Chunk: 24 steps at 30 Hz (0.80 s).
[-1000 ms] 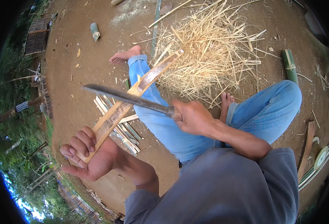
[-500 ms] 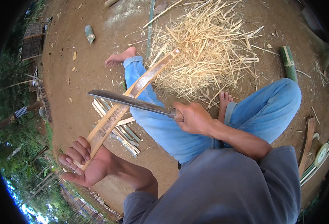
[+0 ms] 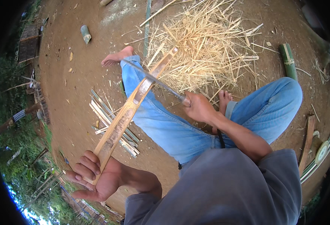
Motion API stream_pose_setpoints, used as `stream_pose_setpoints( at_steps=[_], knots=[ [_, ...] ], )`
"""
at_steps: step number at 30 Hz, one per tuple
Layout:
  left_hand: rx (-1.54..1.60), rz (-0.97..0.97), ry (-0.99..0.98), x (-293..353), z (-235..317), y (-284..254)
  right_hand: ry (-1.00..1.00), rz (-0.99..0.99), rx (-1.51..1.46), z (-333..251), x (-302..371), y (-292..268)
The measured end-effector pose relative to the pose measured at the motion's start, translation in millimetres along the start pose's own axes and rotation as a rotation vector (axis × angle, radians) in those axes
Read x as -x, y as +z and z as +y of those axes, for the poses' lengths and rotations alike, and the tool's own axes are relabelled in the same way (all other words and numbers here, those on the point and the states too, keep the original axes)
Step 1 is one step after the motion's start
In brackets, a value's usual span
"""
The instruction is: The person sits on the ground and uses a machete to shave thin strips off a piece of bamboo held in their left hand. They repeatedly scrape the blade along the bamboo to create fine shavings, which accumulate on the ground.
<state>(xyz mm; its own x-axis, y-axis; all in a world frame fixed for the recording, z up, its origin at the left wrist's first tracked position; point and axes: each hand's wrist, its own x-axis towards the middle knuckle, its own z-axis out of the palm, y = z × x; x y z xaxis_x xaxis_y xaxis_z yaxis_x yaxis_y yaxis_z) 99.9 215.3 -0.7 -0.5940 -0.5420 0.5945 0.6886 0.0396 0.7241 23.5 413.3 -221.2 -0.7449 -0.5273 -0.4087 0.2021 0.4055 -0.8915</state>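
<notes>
The split bamboo slat runs diagonally across centre frame, over the outstretched leg; it looks stiff, light and splintery, best gripped at its lower end. There the left hand curls around it. The right hand clenches a long knife whose blade crosses the slat. No containers are visible; shavings are piled at upper centre.

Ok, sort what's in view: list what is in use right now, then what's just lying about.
In use:
- left hand gripping the bamboo slat
- right hand holding the long knife, blade on the slat

Lying about:
- pile of bamboo shavings
- bundle of split strips
- green bamboo section
- short bamboo piece
</notes>
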Motion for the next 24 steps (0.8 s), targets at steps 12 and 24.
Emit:
stream_pose_setpoints(
  at_steps=[12, 24],
  knots=[
    [-0.033, 0.068, -0.005, 5, 3, -13, -0.185, 0.004, 0.043, 5, 2, -1],
    [-0.021, 0.15, 0.004, -14, -2, -34, 0.028, -0.033, 0.219, 22, -47, 2]
  ],
)
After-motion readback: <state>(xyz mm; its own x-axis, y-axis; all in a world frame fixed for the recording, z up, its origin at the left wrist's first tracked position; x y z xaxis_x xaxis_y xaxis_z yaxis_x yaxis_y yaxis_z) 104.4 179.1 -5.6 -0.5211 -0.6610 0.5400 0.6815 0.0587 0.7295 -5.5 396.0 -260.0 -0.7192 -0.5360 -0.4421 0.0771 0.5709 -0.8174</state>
